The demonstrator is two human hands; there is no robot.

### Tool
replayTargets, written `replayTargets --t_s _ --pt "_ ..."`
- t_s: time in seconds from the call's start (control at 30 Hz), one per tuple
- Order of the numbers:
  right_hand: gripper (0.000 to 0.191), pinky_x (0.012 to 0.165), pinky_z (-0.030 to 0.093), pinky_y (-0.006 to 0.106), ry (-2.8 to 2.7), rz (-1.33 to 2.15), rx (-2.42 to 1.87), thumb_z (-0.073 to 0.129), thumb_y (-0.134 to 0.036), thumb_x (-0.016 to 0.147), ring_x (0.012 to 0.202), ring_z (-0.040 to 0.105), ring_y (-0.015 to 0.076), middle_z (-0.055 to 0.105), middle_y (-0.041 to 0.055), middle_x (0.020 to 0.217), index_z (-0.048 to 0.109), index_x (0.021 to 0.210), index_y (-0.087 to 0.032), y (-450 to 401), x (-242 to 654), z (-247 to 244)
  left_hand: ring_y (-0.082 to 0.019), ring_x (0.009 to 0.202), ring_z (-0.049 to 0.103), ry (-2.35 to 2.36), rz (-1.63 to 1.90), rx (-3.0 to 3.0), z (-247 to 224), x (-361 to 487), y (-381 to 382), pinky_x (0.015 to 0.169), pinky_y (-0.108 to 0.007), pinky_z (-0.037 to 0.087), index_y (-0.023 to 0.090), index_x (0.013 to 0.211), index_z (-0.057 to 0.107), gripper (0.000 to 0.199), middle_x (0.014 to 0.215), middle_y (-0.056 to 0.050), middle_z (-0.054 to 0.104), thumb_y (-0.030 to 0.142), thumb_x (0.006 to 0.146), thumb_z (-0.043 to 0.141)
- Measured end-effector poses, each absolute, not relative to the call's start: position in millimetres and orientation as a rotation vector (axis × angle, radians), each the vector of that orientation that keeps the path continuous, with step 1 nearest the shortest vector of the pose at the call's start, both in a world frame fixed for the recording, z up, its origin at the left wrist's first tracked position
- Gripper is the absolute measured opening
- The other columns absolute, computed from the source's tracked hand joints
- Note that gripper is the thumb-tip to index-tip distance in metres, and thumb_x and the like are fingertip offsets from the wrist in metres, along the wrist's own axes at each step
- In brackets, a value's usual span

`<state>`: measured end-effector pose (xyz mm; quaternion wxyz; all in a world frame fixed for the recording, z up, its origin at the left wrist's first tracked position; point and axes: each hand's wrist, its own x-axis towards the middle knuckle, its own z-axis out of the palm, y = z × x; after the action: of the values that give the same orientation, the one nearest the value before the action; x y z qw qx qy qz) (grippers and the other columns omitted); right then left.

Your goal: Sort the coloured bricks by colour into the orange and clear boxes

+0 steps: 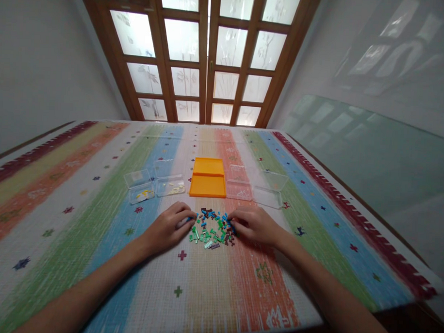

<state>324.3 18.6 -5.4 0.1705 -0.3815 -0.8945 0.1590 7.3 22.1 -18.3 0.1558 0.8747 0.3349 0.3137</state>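
Small building bricks (212,234) in green, blue, brown and a few pale colours lie in a loose ring on the striped tablecloth (162,300). My left hand (173,224) rests at the ring's left edge, thumb and forefinger drawn together by the bricks. On the opposite side, my right hand (254,225) has its fingers curled down onto blue and brown bricks. Whatever is between the fingertips of either hand is too small to make out. Just beyond the pile stands an orange box (207,185) with its lid laid back.
Left of the orange box are two open clear boxes, one with yellow pieces (144,195), one with cream pieces (174,188). To its right are a clear box (239,191) with a few pale pieces and another clear box (267,197). Wooden glazed doors (207,64) stand behind the table.
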Motion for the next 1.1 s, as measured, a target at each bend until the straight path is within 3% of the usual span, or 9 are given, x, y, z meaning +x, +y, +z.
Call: replayTargets --t_s 0.3,0.6,1.1 --pt "0.019 0.075 0.046 0.028 -2.460 0.556 -1.108 0.059 -0.023 0.101 0.080 0.066 0.0162 0.076 0.0060 0.092 0.077 0.106 -0.018 19.3 309.4 -2.2 -0.021 0.091 0.068 0.899 0.904 2.567 -23.5 9.8 21.4 0.079 -0.037 0.060 0.021 0.106 0.077 0.019 0.100 -0.010 0.069 0.023 0.102 0.058" --pt "0.020 0.074 0.044 0.028 -2.639 0.407 -1.050 0.058 -0.016 0.097 0.083 0.062 0.0169 0.072 0.0064 0.097 0.076 0.107 -0.020 32.1 297.8 -0.8 -0.023 0.098 0.067 0.768 0.838 2.626 -21.9 8.2 17.7 0.084 -0.038 0.059 0.023 0.123 0.074 0.032 0.109 -0.012 0.071 0.015 0.101 0.052" --pt "0.020 0.076 0.046 0.028 -2.667 0.440 -1.044 0.058 -0.014 0.097 0.083 0.064 0.0176 0.072 0.0065 0.093 0.077 0.103 -0.018 38.9 304.3 4.8 -0.022 0.090 0.068 0.804 0.969 2.691 -21.0 11.6 16.3 0.078 -0.037 0.060 0.016 0.110 0.076 0.024 0.100 -0.013 0.073 0.017 0.103 0.053"
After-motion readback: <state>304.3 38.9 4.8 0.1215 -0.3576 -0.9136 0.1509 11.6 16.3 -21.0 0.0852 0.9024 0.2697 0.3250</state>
